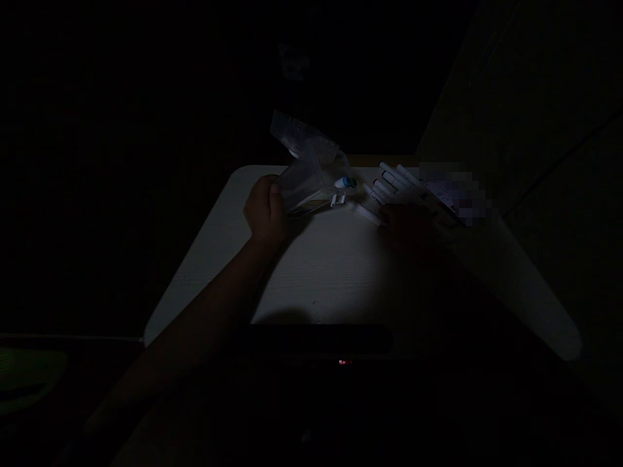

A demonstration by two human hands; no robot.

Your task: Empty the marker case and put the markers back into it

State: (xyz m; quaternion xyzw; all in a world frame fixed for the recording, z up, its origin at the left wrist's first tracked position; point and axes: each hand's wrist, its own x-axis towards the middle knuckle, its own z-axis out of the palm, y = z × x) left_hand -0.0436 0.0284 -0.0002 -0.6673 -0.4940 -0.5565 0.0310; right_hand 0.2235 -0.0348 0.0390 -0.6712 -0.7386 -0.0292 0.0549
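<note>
In dim light, my left hand [266,209] is closed round the edge of a clear plastic bag [304,175], held above the far left part of the white table. By the bag's right side are a marker with a blue-green end [346,182] and a small white piece [337,200]; I cannot tell whether they lie inside it. Several white markers [396,181] lie in a loose bunch at the far right. My right hand [409,227] is in deep shadow at the near side of this bunch, close to one white marker [367,213]. Its fingers are too dark to make out.
The white table [321,266] has rounded corners. At its far right lies a flat, phone-like thing [450,198], partly blurred out. A dark rounded bar [316,338] runs along the near edge. Something green [29,376] shows at the lower left. The surroundings are nearly black.
</note>
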